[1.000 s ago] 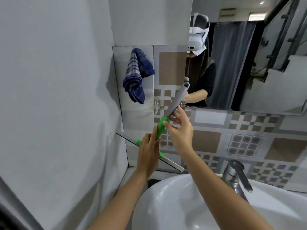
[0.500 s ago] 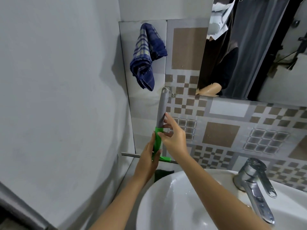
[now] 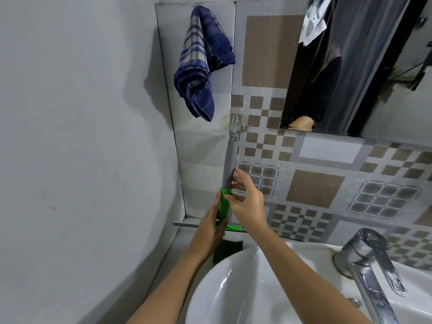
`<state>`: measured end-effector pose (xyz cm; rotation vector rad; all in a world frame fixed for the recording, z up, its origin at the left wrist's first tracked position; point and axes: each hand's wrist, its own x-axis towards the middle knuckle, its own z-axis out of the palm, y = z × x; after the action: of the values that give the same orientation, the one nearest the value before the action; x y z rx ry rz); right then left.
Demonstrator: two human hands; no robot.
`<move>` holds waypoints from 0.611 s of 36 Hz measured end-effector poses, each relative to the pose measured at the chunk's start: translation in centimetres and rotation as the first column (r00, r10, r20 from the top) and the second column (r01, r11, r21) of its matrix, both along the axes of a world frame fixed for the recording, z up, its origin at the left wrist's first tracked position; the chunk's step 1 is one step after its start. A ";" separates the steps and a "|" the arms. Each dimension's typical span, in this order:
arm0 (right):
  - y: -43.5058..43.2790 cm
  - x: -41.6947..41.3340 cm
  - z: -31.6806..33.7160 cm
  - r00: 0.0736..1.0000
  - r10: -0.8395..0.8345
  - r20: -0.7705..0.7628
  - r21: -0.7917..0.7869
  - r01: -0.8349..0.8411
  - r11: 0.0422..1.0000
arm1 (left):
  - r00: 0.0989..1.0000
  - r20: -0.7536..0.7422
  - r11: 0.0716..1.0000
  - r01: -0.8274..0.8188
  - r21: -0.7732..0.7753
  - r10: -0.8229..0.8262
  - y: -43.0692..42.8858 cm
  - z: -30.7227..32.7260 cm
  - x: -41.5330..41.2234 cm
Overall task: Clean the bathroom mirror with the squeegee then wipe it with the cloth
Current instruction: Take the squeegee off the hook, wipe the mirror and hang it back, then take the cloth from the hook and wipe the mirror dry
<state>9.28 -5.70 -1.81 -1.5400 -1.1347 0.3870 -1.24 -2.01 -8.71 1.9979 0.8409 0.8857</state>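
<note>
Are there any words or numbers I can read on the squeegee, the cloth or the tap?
None can be read.
Squeegee: grey and green, no writing shows.
Cloth: blue checks only.
Tap: bare metal, no mark visible.
Wall tiles: patterns, not letters.

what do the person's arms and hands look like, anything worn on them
Both forearms are bare as far as the frame shows: no sleeves, gloves, watch or bracelets. The left hand and right hand show no rings that I can make out. The mirror reflects a dark sleeve ending above the forearm.
</note>
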 end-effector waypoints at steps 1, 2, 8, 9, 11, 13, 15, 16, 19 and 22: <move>0.2 0.1 -0.1 1.000 -0.001 -0.003 -0.002 0.001 1.000 | 1.000 0.001 1.000 0.001 -0.001 -0.001 0.2 -0.1 0.1; 0.4 0.2 -0.3 1.000 -0.003 -0.003 -0.003 0.003 1.000 | 1.000 0.001 1.000 0.001 -0.003 -0.001 0.5 -0.3 0.2; 1.3 0.8 -1.2 0.999 -0.010 0.032 0.013 0.009 1.000 | 1.000 -0.007 1.000 0.013 -0.005 -0.014 2.0 -1.2 1.0; 1.4 0.8 -1.3 0.999 -0.012 0.034 0.017 0.011 1.000 | 1.000 -0.002 1.000 0.019 -0.007 -0.019 2.2 -1.3 1.1; 1.6 0.9 -1.5 0.999 -0.012 0.041 0.023 0.011 1.000 | 1.000 0.003 0.999 0.032 -0.011 -0.031 2.4 -1.5 1.4; 1.7 1.0 -1.7 0.999 -0.008 0.051 0.020 0.007 1.000 | 0.999 -0.001 0.999 0.040 -0.022 -0.040 2.6 -1.7 1.5; 1.6 1.2 -1.7 0.997 -0.008 0.081 0.019 0.007 1.000 | 0.999 -0.002 0.999 0.047 -0.019 -0.047 2.7 -1.9 1.4; 1.5 1.2 -1.7 0.994 -0.014 0.105 0.021 0.012 1.000 | 0.999 0.000 0.999 0.049 -0.006 -0.049 2.7 -1.8 1.3; 1.0 1.2 -1.2 0.986 -0.064 0.157 0.048 0.057 0.997 | 0.998 0.019 0.997 0.051 0.055 -0.052 2.6 -0.6 0.6; 0.4 1.0 0.2 0.974 -0.121 0.190 0.120 0.100 0.988 | 0.995 0.103 0.985 -0.021 0.174 0.003 3.1 2.0 -0.1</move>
<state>10.28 -5.34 -1.58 -1.5616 -1.1951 0.0962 -1.38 1.09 -6.74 2.0789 0.7395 1.0921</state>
